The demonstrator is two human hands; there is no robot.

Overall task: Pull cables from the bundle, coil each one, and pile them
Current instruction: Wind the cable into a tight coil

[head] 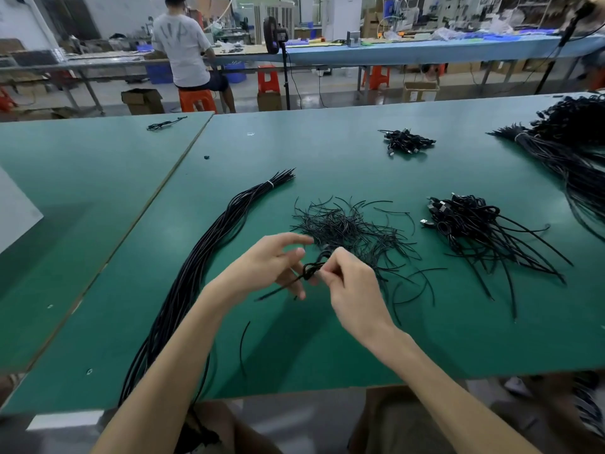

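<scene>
Left hand (pixel 271 262): fingers held the cable (pixel 309 270).
Right hand (pixel 352 285): fingers pinched its coil.
Risk: a slack pinch could let it unwind.

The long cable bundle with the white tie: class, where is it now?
Head view: the long cable bundle lies diagonally on the green table, just left of the left hand and the heap of short ties.

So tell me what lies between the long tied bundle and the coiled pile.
Head view: a loose heap of short black strands lies between the tied bundle and the coiled pile; just nearer, left hand and right hand hold one cable.
</scene>
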